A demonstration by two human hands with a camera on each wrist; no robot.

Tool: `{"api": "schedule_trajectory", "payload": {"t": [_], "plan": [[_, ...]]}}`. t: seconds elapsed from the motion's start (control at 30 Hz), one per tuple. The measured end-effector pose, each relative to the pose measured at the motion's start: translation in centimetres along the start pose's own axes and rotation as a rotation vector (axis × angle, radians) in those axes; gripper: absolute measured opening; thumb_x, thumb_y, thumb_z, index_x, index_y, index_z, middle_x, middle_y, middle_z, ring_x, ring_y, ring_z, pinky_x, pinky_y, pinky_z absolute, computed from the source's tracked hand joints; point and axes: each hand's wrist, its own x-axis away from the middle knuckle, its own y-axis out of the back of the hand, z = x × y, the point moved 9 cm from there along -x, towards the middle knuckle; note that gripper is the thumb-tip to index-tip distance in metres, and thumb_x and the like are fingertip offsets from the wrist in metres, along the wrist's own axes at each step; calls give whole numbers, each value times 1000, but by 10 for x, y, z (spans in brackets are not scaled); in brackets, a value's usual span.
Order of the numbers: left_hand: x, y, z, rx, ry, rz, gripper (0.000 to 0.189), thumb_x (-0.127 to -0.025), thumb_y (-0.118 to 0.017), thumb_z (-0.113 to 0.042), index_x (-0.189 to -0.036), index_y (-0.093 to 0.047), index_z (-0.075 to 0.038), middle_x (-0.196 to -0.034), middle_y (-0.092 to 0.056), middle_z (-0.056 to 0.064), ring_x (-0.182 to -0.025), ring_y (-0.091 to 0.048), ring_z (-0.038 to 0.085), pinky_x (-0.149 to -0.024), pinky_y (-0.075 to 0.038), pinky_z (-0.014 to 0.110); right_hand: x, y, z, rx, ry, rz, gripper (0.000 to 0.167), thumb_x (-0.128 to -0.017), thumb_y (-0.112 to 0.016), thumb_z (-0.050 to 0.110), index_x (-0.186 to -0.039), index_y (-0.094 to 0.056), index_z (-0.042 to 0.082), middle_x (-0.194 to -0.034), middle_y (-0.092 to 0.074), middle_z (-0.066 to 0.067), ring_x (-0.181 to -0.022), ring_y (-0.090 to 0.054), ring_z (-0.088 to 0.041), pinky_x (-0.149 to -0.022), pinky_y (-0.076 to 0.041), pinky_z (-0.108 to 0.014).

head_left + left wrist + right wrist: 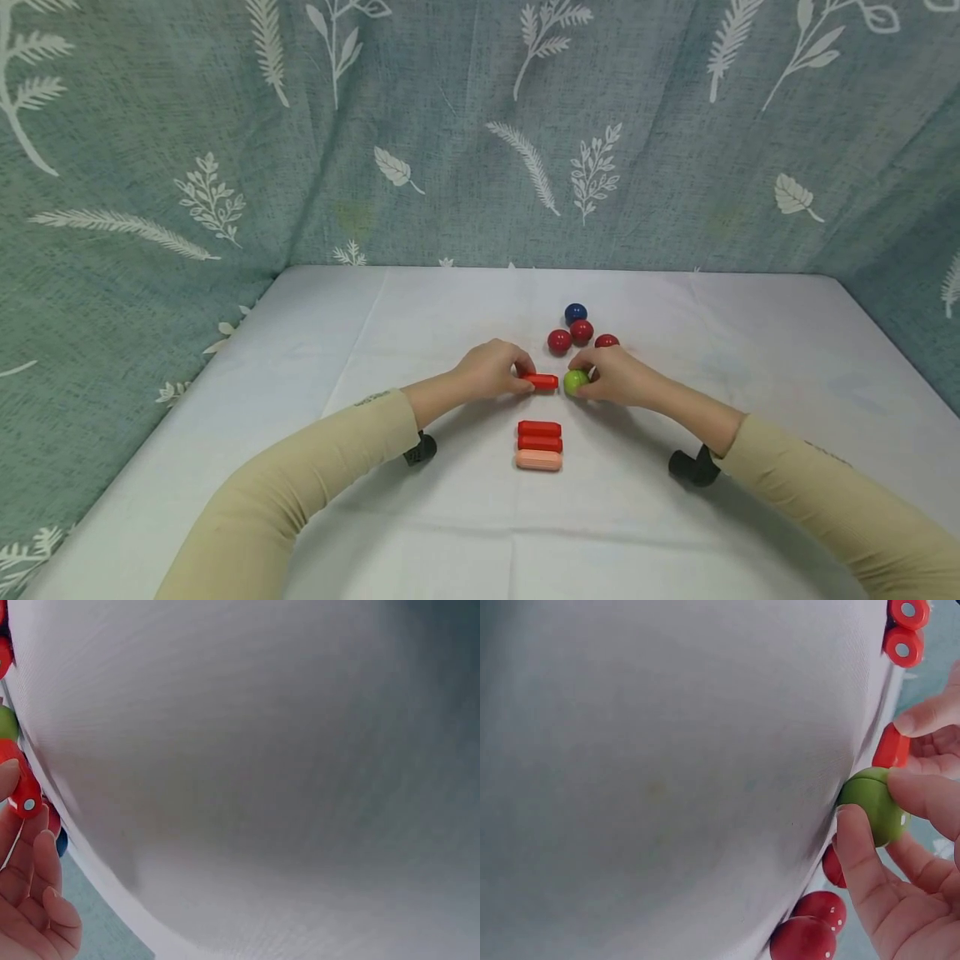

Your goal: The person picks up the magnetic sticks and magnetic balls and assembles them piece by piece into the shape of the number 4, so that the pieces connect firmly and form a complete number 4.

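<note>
Table: white cloth (750,400); no container, every piece lies loose on it.
Red stick (542,382): near the middle, long axis running 9 to 3 o'clock, its free end toward the green ball.
Green ball (575,382): just beside the stick at 3 o'clock.
Left hand (491,369): fingers curled, pinching the stick's 9 o'clock end.
Right hand (618,377): narrow grip, thumb and fingers round the green ball.
Other balls: three red balls (581,331) and a blue ball (575,313) at 12 o'clock.
Stack: two red sticks (539,436) and a pink stick (538,460) at 6 o'clock, all lying 9 to 3.

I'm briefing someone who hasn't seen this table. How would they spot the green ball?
On the white table, find the cluster of balls near its middle. The green ball sits at its near edge, pinched by the right hand; the other balls are red or blue.
</note>
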Motion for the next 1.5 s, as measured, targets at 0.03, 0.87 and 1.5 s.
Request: {"api": "schedule_trajectory", "payload": {"t": [0.03, 0.87, 1.5], "plan": [[0, 0, -1, 0, -2, 0, 19, -78, -72, -20, -97, -71, -14, -86, -66, -4, -80, -53, 11, -73, -45, 24, 0, 0, 0, -2, 0, 0, 30, -77, -71, 8, -105, -64, 1, -91, -64, -7, -72, -54, -14, -67, -51, -23], [-2, 2, -4, 18, 13, 10, 21, -80, -71, -21, -100, -70, -14, -89, -67, -3, -80, -53, 12, -70, -45, 22, 0, 0, 0, -33, -13, 14, 31, -78, -71, 8, -106, -62, 1, -96, -63, -10, -71, -55, -14, -66, -52, -23], [-26, 34, 4, 78, 14, -131, 33, -84, -65, -25, -113, -64, -9, -96, -66, 3, -85, -56, 14, -73, -45, 26, 2, 3, -10, -20, -28, 14, 32, -78, -71, 10, -107, -62, 0, -95, -63, -10, -74, -55, -15, -67, -52, -24]]}}
